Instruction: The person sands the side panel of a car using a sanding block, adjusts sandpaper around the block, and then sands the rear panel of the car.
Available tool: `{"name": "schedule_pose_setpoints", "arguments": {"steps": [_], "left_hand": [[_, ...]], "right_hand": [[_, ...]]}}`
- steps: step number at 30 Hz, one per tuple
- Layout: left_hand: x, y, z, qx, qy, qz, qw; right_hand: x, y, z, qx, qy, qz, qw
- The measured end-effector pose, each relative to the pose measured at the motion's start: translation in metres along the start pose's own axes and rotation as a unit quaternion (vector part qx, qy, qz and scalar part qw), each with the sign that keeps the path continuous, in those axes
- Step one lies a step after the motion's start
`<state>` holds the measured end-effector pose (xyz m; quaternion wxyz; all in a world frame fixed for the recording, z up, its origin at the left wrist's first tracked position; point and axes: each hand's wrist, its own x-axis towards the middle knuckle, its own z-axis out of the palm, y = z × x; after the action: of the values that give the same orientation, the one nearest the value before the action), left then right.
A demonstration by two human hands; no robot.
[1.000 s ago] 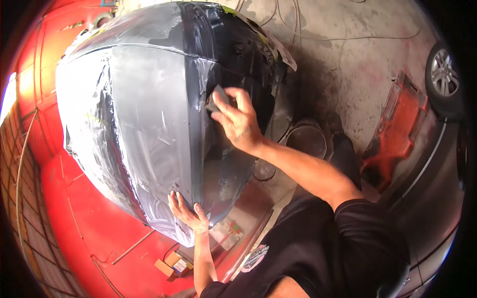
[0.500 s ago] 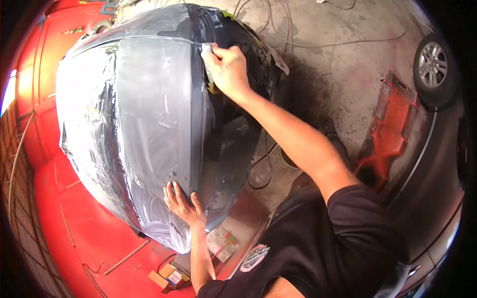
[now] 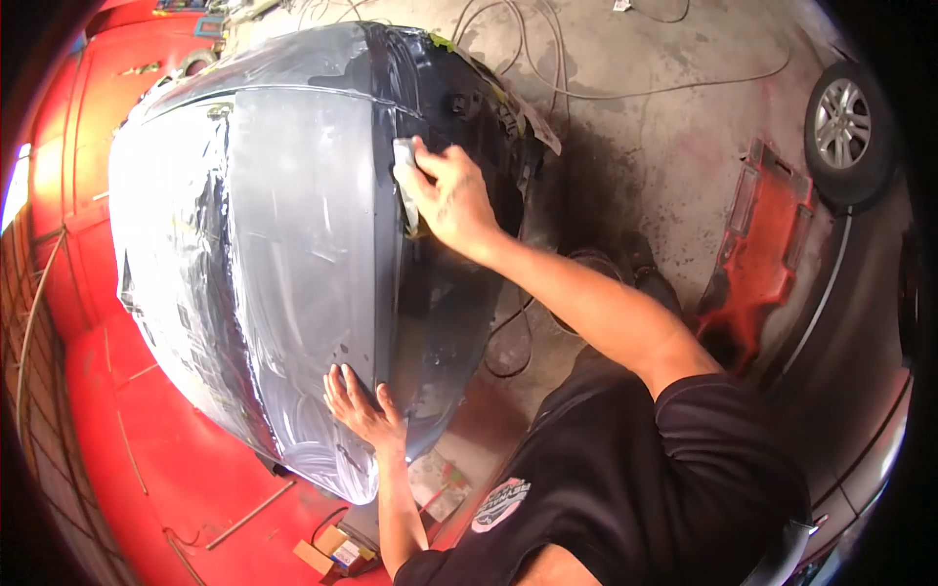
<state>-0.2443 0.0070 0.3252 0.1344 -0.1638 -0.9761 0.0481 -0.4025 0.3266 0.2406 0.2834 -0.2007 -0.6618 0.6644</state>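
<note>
A grey, primer-coated car panel (image 3: 303,195) with wet-looking smears lies before me. My right hand (image 3: 449,190) is closed around a light grey sanding block (image 3: 404,168), which is pressed along the panel's right edge, beside a dark lower section (image 3: 440,303). The hand hides part of the block. My left hand (image 3: 366,410) rests flat on the panel's near end, its fingers spread, close to a patch of pale smears (image 3: 327,464).
Clear plastic sheeting (image 3: 176,244) covers the car's left side, against a red surface (image 3: 127,420). A hose (image 3: 674,90) trails over the concrete floor. To the right stand a red car part (image 3: 762,234) and a dark car with a wheel (image 3: 840,122). A cardboard box (image 3: 337,549) sits below.
My right hand has slid down the panel edge with the sanding block, closer to my left hand. My left hand stays in place. The view has shifted slightly.
</note>
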Motion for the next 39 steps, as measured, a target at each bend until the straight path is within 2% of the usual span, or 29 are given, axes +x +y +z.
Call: {"name": "schedule_pose_setpoints", "arguments": {"steps": [2,4,5,8,9,10,14,15,22,27,31,35,39], "left_hand": [[-0.001,0.000,-0.001,0.001,0.001,0.000,1.000],[-0.002,0.002,-0.003,-0.006,-0.002,-0.001,1.000],[-0.004,0.002,-0.004,-0.003,-0.006,-0.003,1.000],[0.001,0.003,0.001,-0.007,-0.004,-0.002,1.000],[0.000,0.002,0.002,-0.012,-0.003,-0.002,1.000],[-0.003,0.000,-0.003,-0.012,-0.007,-0.003,1.000],[-0.003,0.000,-0.002,-0.017,-0.006,-0.001,1.000],[-0.004,0.001,-0.002,-0.018,-0.009,-0.003,1.000],[0.001,0.004,-0.004,-0.012,-0.018,0.005,1.000],[-0.002,0.001,-0.002,-0.030,-0.020,-0.008,0.999],[-0.004,-0.003,-0.002,-0.032,-0.021,-0.001,0.999],[-0.006,0.002,-0.002,-0.044,-0.026,-0.016,0.999],[0.000,0.000,0.004,-0.055,-0.025,-0.010,0.998]], "right_hand": [[0.008,-0.002,0.003,0.012,-0.004,-0.002,1.000],[0.047,0.016,0.015,-0.019,0.021,-0.061,0.998],[0.061,0.018,0.012,0.006,-0.026,-0.019,0.999],[0.017,0.019,0.008,-0.018,-0.012,-0.030,0.999],[-0.004,0.016,0.003,0.029,-0.043,-0.010,0.999],[-0.022,0.025,0.010,0.079,-0.024,-0.048,0.995],[0.024,0.054,0.011,0.036,0.003,-0.198,0.979],[0.030,0.056,0.006,0.043,-0.019,-0.191,0.980],[0.018,0.064,0.013,0.014,0.027,-0.220,0.975],[-0.014,0.063,0.002,0.048,-0.015,-0.228,0.972],[0.034,0.064,0.000,0.054,-0.030,-0.241,0.969],[0.028,0.061,-0.002,0.051,-0.033,-0.210,0.976],[0.019,0.060,-0.008,0.064,-0.052,-0.230,0.970]]}}
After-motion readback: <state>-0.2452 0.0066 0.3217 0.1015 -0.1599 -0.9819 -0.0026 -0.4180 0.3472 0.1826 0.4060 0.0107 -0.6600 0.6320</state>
